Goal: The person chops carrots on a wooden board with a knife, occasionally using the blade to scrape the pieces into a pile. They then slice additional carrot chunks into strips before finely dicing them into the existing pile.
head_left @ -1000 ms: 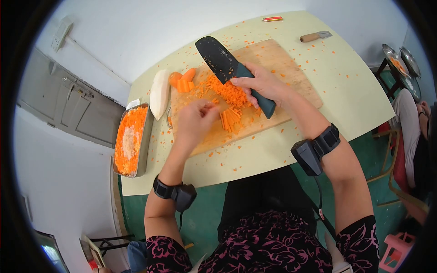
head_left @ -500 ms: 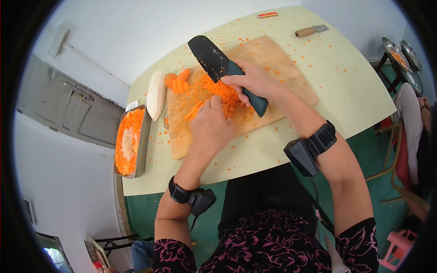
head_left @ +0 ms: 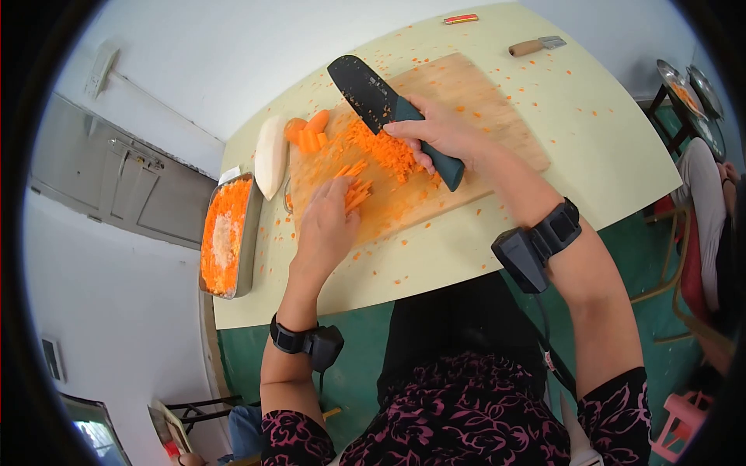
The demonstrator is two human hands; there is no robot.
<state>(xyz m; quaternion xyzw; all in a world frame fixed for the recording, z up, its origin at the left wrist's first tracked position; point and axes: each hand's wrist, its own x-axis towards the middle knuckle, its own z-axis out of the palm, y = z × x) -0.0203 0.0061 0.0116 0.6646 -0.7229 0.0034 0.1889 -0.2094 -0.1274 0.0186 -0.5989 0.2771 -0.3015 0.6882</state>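
Note:
My right hand (head_left: 435, 132) is closed round the dark green handle of a black knife (head_left: 361, 92), whose blade points up and left over the wooden cutting board (head_left: 466, 101). Orange bits cling to the blade. Below it lies a heap of finely chopped carrot (head_left: 392, 155). My left hand (head_left: 330, 217) rests at the board's left side, fingers curled against a bunch of carrot strips (head_left: 356, 190); whether it grips them is hard to see. Carrot pieces (head_left: 309, 132) and a peeled white radish (head_left: 270, 155) lie at the upper left.
A metal tray (head_left: 250, 233) of chopped carrot stands at the table's left edge. A small wooden-handled blade (head_left: 536, 46) and a red object (head_left: 461, 19) lie at the back. On the right are metal dishes (head_left: 703, 93) and a seated person (head_left: 703, 217).
My left hand has moved left and slightly down, away from the chopped heap, and the carrot strips beside it show more. The knife remains in my right hand, with its blade slightly shifted.

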